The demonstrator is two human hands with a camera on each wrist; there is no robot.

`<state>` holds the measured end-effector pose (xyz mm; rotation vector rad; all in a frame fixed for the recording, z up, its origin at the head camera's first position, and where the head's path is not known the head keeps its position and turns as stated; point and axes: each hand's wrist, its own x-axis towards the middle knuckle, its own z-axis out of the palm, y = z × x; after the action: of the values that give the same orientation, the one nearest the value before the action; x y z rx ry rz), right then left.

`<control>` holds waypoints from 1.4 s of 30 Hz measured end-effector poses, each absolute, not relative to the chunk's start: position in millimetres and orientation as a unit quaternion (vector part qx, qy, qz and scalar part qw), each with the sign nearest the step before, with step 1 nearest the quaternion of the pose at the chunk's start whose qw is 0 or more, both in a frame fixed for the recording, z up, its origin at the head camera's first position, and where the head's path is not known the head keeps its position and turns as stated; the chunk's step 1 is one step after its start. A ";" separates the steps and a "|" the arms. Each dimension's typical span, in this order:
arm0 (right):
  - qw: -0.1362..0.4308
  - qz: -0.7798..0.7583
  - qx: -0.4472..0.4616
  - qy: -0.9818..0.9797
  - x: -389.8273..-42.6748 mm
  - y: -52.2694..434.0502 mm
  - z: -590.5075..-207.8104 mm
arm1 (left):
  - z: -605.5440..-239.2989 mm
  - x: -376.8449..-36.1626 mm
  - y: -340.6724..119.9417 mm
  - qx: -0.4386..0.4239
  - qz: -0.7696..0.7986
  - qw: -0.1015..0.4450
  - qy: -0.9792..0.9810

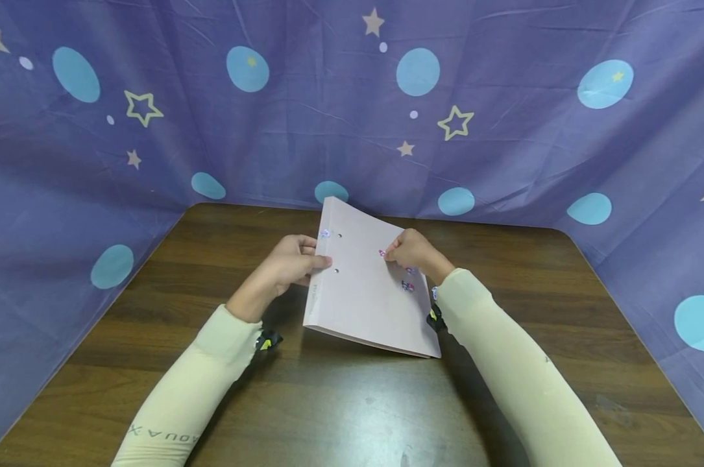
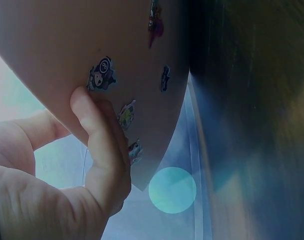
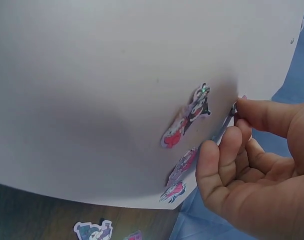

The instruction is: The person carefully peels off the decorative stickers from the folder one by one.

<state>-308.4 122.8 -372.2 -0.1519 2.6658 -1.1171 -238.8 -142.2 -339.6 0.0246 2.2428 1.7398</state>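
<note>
Head view is showing two cream-sleeved arms reaching over the dark wooden table (image 1: 352,402) toward a pale pink folder (image 1: 366,295), which is lying tilted at mid-table, its far end lifting off the wood. The left hand (image 1: 290,266) is gripping the folder's left edge, thumb curled onto the cover near the punched holes. The right hand (image 1: 412,251) is pinching a small sticker (image 3: 226,122) between thumb and fingertips just at the cover, beside other stickers (image 3: 186,117) already sitting on it. More stickers (image 3: 94,231) are lying on the table below. Behind, a purple cloth (image 1: 305,117) with stars and blue dots is hanging.
</note>
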 end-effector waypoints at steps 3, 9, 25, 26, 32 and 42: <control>0.111 -0.363 -0.062 0.923 -307.4 122.9 -371.0 | -340.2 -239.3 -142.3 0.008 0.605 0.152 0.782; 0.090 -0.326 -0.078 0.938 -308.5 124.1 -372.4 | -340.7 -239.9 -142.5 0.007 0.602 0.153 0.783; 0.132 -0.279 -0.132 0.942 -313.9 127.4 -377.4 | -341.0 -241.2 -141.2 0.008 0.600 0.152 0.785; 0.133 -0.284 -0.130 0.941 -313.7 128.0 -377.9 | -341.3 -241.5 -141.3 0.008 0.599 0.152 0.786; 0.130 -0.338 -0.122 0.924 -313.7 131.5 -384.9 | -342.5 -242.0 -142.8 0.006 0.598 0.153 0.787; 0.142 -0.411 -0.125 0.892 -306.2 136.1 -383.3 | -342.0 -240.8 -144.4 0.006 0.603 0.153 0.783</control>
<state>-306.2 136.1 -383.3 -0.3606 2.5730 -1.1855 -240.8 -144.4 -342.0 0.0172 2.2443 1.7303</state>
